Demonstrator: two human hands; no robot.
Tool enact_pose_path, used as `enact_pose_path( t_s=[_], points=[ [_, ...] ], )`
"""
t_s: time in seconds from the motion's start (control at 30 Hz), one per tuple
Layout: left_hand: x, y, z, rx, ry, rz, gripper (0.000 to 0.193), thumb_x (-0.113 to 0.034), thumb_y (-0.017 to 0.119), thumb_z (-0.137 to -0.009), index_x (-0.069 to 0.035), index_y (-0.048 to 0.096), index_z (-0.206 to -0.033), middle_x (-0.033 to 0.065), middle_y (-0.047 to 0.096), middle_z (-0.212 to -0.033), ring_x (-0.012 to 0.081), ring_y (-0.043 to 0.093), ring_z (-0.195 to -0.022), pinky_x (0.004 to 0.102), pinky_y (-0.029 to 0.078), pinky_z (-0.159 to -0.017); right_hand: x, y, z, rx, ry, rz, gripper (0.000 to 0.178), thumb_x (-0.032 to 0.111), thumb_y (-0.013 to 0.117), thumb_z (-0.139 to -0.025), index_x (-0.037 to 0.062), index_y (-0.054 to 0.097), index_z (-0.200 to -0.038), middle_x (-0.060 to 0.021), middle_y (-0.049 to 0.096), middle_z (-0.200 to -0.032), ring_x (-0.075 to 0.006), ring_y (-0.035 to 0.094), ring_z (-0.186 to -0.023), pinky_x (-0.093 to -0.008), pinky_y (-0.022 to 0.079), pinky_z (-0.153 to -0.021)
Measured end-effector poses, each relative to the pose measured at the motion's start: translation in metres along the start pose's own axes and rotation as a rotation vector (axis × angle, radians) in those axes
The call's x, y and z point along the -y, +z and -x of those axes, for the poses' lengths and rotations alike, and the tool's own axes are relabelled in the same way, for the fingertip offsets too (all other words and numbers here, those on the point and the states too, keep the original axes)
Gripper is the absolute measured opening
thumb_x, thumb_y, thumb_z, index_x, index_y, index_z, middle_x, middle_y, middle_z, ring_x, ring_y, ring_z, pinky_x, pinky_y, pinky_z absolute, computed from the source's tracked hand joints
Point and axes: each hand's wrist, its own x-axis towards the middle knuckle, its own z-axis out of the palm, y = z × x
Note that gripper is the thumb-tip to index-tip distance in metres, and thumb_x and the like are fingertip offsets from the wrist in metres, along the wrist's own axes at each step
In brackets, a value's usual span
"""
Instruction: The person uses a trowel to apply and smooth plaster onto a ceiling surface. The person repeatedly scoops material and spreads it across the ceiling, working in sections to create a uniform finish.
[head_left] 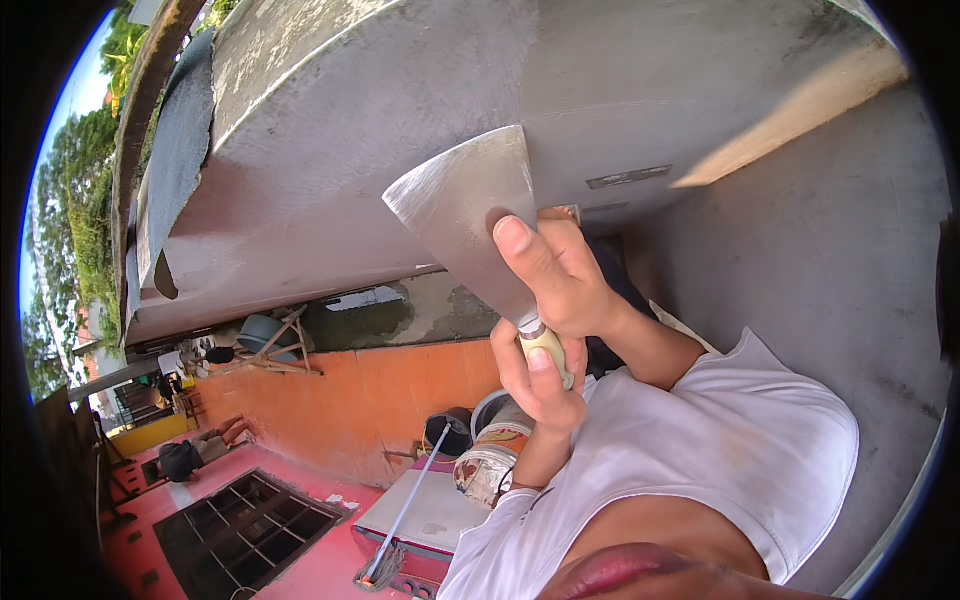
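Observation:
A broad putty knife (pixel 465 210) with a fan-shaped metal blade and a pale, cream handle is held up in front of my chest. My left hand (pixel 552 405) is closed round the handle, its thumb lying along it near the metal collar. Just above, my right hand (pixel 575 285) pinches the blade, the thumb flat on the near face and the other fingers mostly hidden behind. The wide edge of the blade points up and left, towards a smooth grey wall (pixel 330 190), apparently apart from it.
A white bucket (pixel 487 468) and a dark bucket (pixel 449 432) stand near my left elbow, by a blue-handled mop (pixel 410 503). Farther left are a wooden stand with a grey basin (pixel 272 340), a barred window (pixel 240 525) and another person (pixel 185 460). Orange surfacing (pixel 350 400) stretches below the wall.

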Motion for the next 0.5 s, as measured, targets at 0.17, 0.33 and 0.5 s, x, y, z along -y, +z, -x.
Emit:
enact_pose_path(
  t_s=[0.17, 0.33, 0.5],
  points=[
    [0.011, -0.001, 0.003, -0.023, 0.071, -0.085, 0.048, -0.035, 0.042, -0.099, 0.007, 0.047, -0.121, 0.0073, 0.055, -0.079, 0.0074, 0.045, -0.058, 0.0235, 0.035, -0.051, 0.001, -0.008, 0.001, 0.054, 0.048, 0.060, 0.056, 0.042, 0.043, -0.106, -0.0011, 0.055, -0.071, 0.0016, 0.046, -0.060, -0.0078, 0.040, -0.060, -0.0272, 0.035, -0.056],
    [0.018, -0.008, 0.006, 0.030, 0.050, -0.102, 0.048, -0.035, 0.042, -0.099, 0.008, 0.048, -0.121, 0.0086, 0.055, -0.086, 0.0094, 0.047, -0.067, 0.0258, 0.037, -0.058, -0.007, -0.016, 0.004, 0.029, 0.077, 0.166, 0.059, 0.044, 0.045, -0.105, 0.0008, 0.054, -0.066, 0.0016, 0.043, -0.053, -0.0080, 0.037, -0.053, -0.0287, 0.033, -0.051],
    [0.016, -0.009, 0.008, 0.028, 0.007, -0.086, 0.048, -0.034, 0.041, -0.099, 0.008, 0.048, -0.120, 0.0083, 0.055, -0.083, 0.0091, 0.046, -0.063, 0.0261, 0.036, -0.055, 0.003, -0.008, 0.000, 0.002, 0.056, 0.182, 0.062, 0.047, 0.043, -0.105, 0.0015, 0.056, -0.065, -0.0007, 0.049, -0.053, -0.0086, 0.041, -0.051, -0.0307, 0.034, -0.048]
  ],
)
